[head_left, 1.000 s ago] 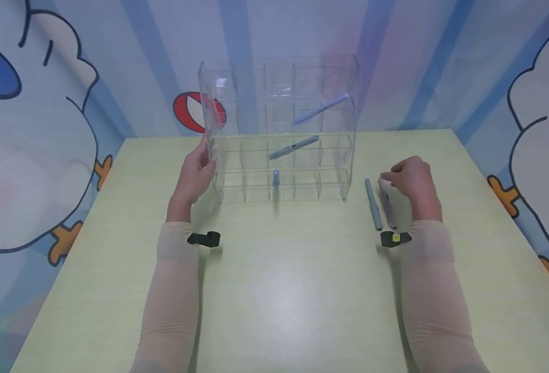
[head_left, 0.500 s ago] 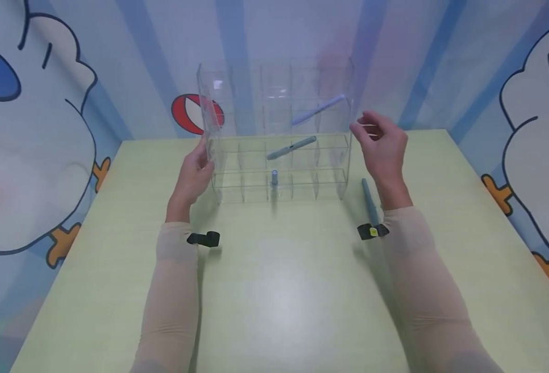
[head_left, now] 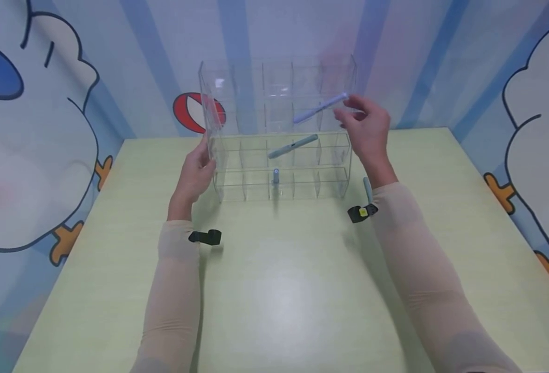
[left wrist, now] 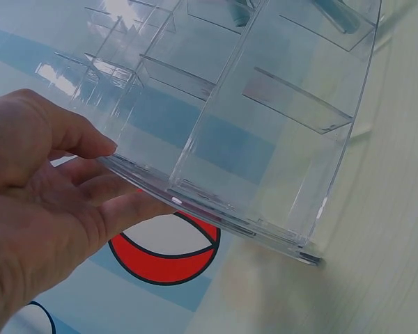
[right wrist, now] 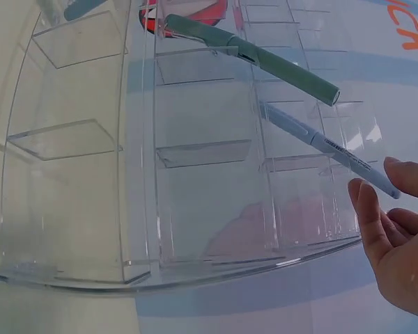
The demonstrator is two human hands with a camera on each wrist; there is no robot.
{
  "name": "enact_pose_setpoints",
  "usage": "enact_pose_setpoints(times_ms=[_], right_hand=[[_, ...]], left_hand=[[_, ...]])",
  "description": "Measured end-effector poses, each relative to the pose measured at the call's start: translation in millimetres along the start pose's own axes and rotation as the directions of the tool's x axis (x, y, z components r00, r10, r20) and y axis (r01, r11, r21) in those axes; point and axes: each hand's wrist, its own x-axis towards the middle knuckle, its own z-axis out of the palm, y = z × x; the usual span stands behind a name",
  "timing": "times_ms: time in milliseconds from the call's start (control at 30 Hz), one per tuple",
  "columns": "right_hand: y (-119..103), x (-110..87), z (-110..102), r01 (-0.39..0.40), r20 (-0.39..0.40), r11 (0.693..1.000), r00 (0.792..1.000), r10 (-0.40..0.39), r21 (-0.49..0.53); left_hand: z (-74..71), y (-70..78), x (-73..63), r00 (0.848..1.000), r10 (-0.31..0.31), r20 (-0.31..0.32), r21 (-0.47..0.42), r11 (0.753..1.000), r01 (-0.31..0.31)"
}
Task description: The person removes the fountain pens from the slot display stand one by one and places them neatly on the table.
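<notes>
My left hand (left wrist: 56, 160) grips the left side wall of a clear tiered rack (head_left: 251, 150), fingers and thumb on either side of the edge. My right hand (head_left: 367, 124) is at the rack's upper right. Its thumb and fingertips are apart, around the upper end of a lavender pen (right wrist: 334, 149). That pen lies slanted across the upper compartments. Below it, a grey-green pen (head_left: 293, 146) leans diagonally over a middle tier. A blue pen (head_left: 276, 176) stands end-up in the front row.
On the table (head_left: 274, 290), right of the rack, lies a blue-green pen (head_left: 367, 189), partly hidden by the right sleeve. A patterned cloth wall (head_left: 153, 52) stands close behind the rack.
My right hand has left the pinkish pen on the table and moved up and left to the lavender pen. The forearm now covers that spot. My left hand keeps its grip on the rack.
</notes>
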Motion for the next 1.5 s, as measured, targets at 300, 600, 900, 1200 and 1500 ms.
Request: enact_pose_setpoints(times_ms=[300,600,900,1200,1500], right_hand=[[-4.4,12.9,8.4,-0.122,0.077,0.981,0.991,0.111,0.149],[-10.2,18.2,11.6,-0.276,0.128,0.908,0.960,0.248,0.315],[-15.3,23.2,15.3,-0.339,0.132,0.894,0.941,0.313,0.293],[-18.0,25.0,12.4,-0.303,0.121,0.898,0.953,0.279,0.318],[-22.8,29.0,4.3,-0.083,-0.049,0.878,0.992,0.120,0.471]], left_hand=[[1.0,18.3,-7.6,1.000,-0.026,0.009,0.028,0.999,0.026],[2.5,-3.4,1.1,1.000,0.008,0.002,0.003,1.000,-0.008],[3.3,-2.5,0.7,1.000,-0.002,0.008,0.006,1.000,0.002],[2.3,-3.3,0.2,1.000,0.009,0.017,-0.014,1.000,-0.008],[-0.6,-2.1,0.8,1.000,0.023,0.011,-0.018,1.000,-0.022]])
